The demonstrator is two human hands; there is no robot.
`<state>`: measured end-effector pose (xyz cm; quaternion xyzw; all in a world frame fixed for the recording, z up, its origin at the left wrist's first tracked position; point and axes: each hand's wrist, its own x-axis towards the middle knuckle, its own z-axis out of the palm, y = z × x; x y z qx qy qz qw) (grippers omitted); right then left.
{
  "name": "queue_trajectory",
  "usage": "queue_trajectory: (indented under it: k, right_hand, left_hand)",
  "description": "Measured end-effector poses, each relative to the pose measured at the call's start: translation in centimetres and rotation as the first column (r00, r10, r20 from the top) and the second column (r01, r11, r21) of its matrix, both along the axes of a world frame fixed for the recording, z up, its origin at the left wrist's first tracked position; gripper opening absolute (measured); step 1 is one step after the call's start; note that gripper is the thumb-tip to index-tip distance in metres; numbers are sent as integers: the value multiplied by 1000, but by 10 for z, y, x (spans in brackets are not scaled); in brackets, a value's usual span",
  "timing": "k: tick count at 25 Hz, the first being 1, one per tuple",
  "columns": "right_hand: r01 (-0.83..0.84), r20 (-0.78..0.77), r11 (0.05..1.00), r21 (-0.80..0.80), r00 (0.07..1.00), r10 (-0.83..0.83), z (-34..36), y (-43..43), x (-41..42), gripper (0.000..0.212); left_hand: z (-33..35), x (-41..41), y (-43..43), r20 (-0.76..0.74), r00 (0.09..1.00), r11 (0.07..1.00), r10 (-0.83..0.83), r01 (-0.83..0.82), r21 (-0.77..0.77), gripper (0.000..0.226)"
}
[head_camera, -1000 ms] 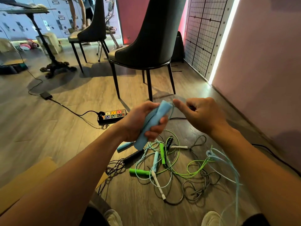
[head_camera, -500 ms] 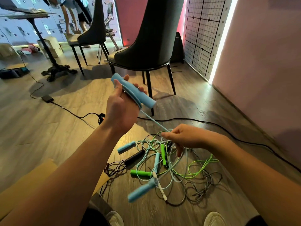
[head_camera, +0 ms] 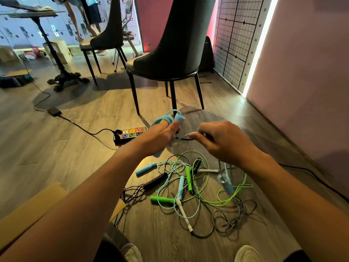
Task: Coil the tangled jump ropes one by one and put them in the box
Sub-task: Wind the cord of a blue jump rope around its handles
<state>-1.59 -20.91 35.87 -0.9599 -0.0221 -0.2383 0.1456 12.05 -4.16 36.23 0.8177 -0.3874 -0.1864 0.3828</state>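
Observation:
My left hand (head_camera: 160, 136) grips a light blue jump rope handle (head_camera: 178, 118) with loops of its blue cord (head_camera: 164, 118) wound around it. My right hand (head_camera: 220, 140) pinches the free stretch of that same cord (head_camera: 192, 133) just right of the left hand. The rope's second blue handle (head_camera: 225, 183) dangles below my right forearm. On the floor underneath lies the tangle of ropes (head_camera: 190, 188): green, black, grey and pale blue cords with green, blue, black and white handles. A cardboard box flap (head_camera: 34, 207) shows at lower left, partly behind my left arm.
A dark chair (head_camera: 173, 53) stands just beyond my hands, a second chair (head_camera: 105, 35) and a pedestal table (head_camera: 60, 76) farther left. A power strip (head_camera: 130, 133) with a black cable lies on the wood floor. A pink wall runs along the right. A person's legs show at the far back.
My left hand dropped from chest height to just above the tangle, with more cord wound on the handle. My right hand rose level with it. The dangling blue handle swung from centre to the right.

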Motion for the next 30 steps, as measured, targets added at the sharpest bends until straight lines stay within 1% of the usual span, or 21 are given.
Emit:
queue_trajectory:
  k: [4,6,7,9,11,12,14,15,16,17,18,19,20,21,22,23,24,25,26,28,30]
  right_hand:
    - [184,70,970,-160,982,-175,-2,-11,-4,47]
    - [256,78,944,-208,966,-245,-3,-16,-4,48]
    - [264,66,942,-206,965,-255,-3,-19,-4,48]
    - [229,38,957,-176,973,-226,-3,-22,-3,46]
    - [194,9,968,-161,981,-195,-4,-28,-3,45]
    - [181,-17,972,-152,982,-186,-6,-31,-3,46]
    - [108,-47,989,-102,992,-113,-10,-35,-3,41]
    - [53,-39,997,-51,998,-55,-11,-34,-2,34]
    - [1,-20,1000,11,1000,-1,-11,-31,-1,28]
    - [-32,-1,997,72,999,32,-9,-27,1,24]
    - [-47,21,991,124,999,45,-6,-23,2,24]
    - [-46,37,985,165,999,40,-4,-21,2,23]
    - [-33,38,980,195,999,26,-2,-20,1,22]
    - [-8,14,979,204,1000,5,-2,-20,0,20]
    - [22,-33,980,200,999,-16,-3,-21,-1,18]
    - [57,-93,979,195,995,-39,-5,-24,-3,18]
    - [94,-154,977,191,986,-65,-6,-26,-4,18]
    - [141,-209,973,183,973,-102,-8,-30,-6,18]
    - [194,-254,967,166,956,-148,-8,-33,-7,17]
    - [298,-351,946,126,905,-239,-7,-40,-11,17]
    - [376,-456,917,130,844,-282,-6,-42,-15,23]
  left_hand:
    - [7,-20,-6,-153,978,971,-144,169,167,70]
    - [8,-26,-7,-260,947,945,-187,246,217,78]
    - [9,-28,-8,-326,923,934,-204,283,217,77]
    - [12,-31,-5,-448,862,924,-236,343,172,66]
    - [14,-31,0,-590,768,936,-250,348,58,58]
    - [16,-30,4,-672,690,942,-267,333,-33,56]
    - [18,-25,8,-799,480,930,-362,249,-271,55]
    - [18,-22,9,-822,367,900,-436,177,-398,56]
    - [19,-19,9,-815,269,856,-514,93,-509,56]
    - [20,-17,9,-788,197,803,-584,-2,-596,55]
    - [21,-17,7,-751,152,745,-643,-104,-659,53]
    - [22,-19,5,-715,126,682,-688,-225,-696,49]
    - [23,-20,2,-680,115,605,-724,-367,-707,45]
    - [23,-17,0,-658,151,509,-738,-515,-690,42]
    - [22,-11,0,-658,238,394,-715,-640,-660,39]
    - [21,-2,3,-689,346,286,-637,-724,-628,37]
    - [19,9,8,-726,434,203,-534,-767,-608,35]
    - [16,21,15,-763,482,152,-431,-795,-588,33]
    - [11,32,23,-799,487,120,-354,-823,-555,30]
    - [0,49,37,-855,455,92,-249,-867,-489,25]
    - [-7,55,44,-874,443,113,-202,-875,-470,23]
